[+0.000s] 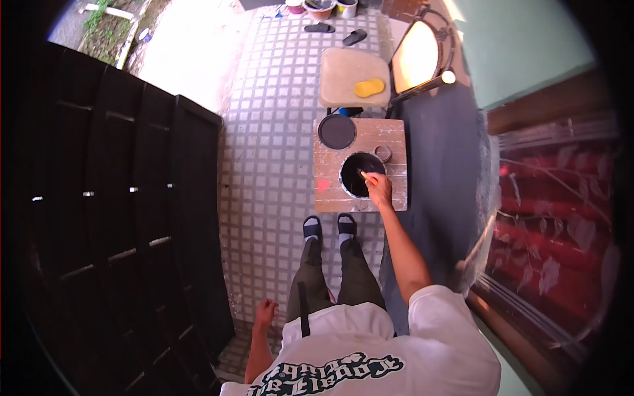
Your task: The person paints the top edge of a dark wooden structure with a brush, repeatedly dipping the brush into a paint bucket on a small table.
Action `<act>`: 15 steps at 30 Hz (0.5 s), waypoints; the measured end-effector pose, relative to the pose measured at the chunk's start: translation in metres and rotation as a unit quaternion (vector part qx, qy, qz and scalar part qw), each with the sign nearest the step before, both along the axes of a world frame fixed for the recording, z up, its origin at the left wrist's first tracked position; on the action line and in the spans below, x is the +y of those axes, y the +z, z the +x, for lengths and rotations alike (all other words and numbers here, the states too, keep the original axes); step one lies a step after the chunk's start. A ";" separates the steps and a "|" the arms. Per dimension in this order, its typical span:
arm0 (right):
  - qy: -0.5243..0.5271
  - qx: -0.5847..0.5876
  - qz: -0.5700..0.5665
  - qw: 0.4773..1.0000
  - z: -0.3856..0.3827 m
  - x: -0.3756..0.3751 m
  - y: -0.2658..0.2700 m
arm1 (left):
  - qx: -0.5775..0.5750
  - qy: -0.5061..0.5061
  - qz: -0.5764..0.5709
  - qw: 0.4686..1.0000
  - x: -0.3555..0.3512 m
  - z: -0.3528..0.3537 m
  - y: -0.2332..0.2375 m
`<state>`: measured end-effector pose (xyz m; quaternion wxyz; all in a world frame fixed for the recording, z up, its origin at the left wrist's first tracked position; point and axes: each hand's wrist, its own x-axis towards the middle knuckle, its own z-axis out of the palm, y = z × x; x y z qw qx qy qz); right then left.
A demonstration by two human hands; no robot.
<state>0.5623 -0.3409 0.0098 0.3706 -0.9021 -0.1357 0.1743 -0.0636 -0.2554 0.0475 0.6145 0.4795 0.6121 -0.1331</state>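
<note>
as right hand grips handle, bucket beneath

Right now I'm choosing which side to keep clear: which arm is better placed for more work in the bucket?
The right, I'd judge: the right grip holds a handle over the bucket on the wooden table, while the left grip hangs low, away from the table.

A chair stands on the checkered floor near a green-and-grey wall opposite dark panels.
</note>
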 end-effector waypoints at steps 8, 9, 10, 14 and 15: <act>0.069 -0.019 -0.095 0.993 0.021 0.036 -0.068 | 0.092 0.061 -0.062 0.992 -0.092 -0.055 0.019; 0.074 -0.014 -0.098 0.992 0.023 0.040 -0.068 | 0.095 0.087 -0.061 0.990 -0.096 -0.045 0.029; 0.076 -0.007 -0.108 0.991 0.024 0.043 -0.068 | 0.098 0.111 -0.059 0.987 -0.098 -0.039 0.033; 0.070 0.024 -0.134 0.988 0.028 0.049 -0.071 | 0.103 0.121 -0.063 0.985 -0.101 -0.026 0.039; 0.065 0.031 -0.137 0.988 0.029 0.052 -0.068 | 0.104 0.122 -0.061 0.985 -0.101 -0.024 0.038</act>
